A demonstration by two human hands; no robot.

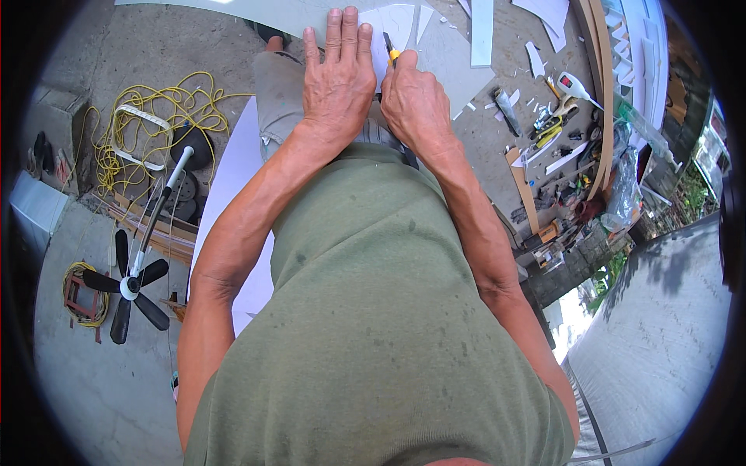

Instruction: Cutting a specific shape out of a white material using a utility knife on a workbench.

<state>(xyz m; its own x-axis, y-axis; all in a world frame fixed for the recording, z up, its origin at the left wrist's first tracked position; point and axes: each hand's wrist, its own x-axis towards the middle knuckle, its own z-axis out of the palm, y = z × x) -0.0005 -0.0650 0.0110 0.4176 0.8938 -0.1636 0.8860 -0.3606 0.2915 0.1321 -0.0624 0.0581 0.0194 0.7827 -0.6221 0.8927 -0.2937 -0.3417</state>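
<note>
At the far left, a reddish frame wound with yellow cord [81, 295] lies on the grey concrete floor [101, 380], near a black five-bladed fan with a white hub [129, 287]. Above the fan, tangled yellow cord [116, 175] loops over a white rounded frame [142, 109], partly covering it. Rightward, a long white sheet [233, 186] runs behind the left forearm, which hides part of it.

Of the two hands, the left hand [339, 87] lies flat, fingers extended, on a pale sheet [291, 14] cut off by the upper rim; its thumb cannot be made out. Just beside it, the right hand [416, 101] grips a yellow-and-black cutter [394, 56], covering most of the handle, with the blade showing beyond the fingers. The green shirt [381, 311] blocks the view below.

Farther right, white offcuts [536, 60] and yellow-handled tools [549, 128] lie scattered beside curved brown strips [602, 93]. A clear plastic bag [624, 190] sits crumpled near them, its contents indistinct.
</note>
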